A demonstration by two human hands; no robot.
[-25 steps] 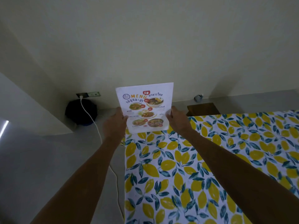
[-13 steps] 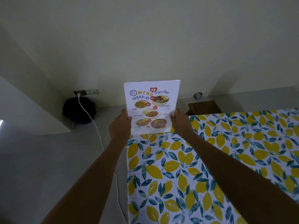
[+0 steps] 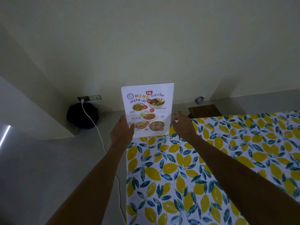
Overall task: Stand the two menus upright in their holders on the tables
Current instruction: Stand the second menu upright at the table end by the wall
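Observation:
A white menu (image 3: 148, 109) with food pictures stands upright at the far left corner of the table (image 3: 211, 168), which wears a lemon-print cloth. My left hand (image 3: 121, 132) grips the menu's lower left edge, thumb on its front. My right hand (image 3: 182, 124) hovers just off the menu's right edge with fingers apart, holding nothing. The menu's bottom edge meets the tabletop; I cannot make out a holder under it.
A white cable (image 3: 100, 137) runs from a wall socket (image 3: 89, 97) down across the floor along the table's left side. A dark round bag (image 3: 82, 115) sits by the wall. A brown wooden stool (image 3: 204, 110) stands behind the table's far edge.
The menu has been raised from leaning back to fully upright. My right hand has let go of its right edge and opened; my left hand keeps its grip.

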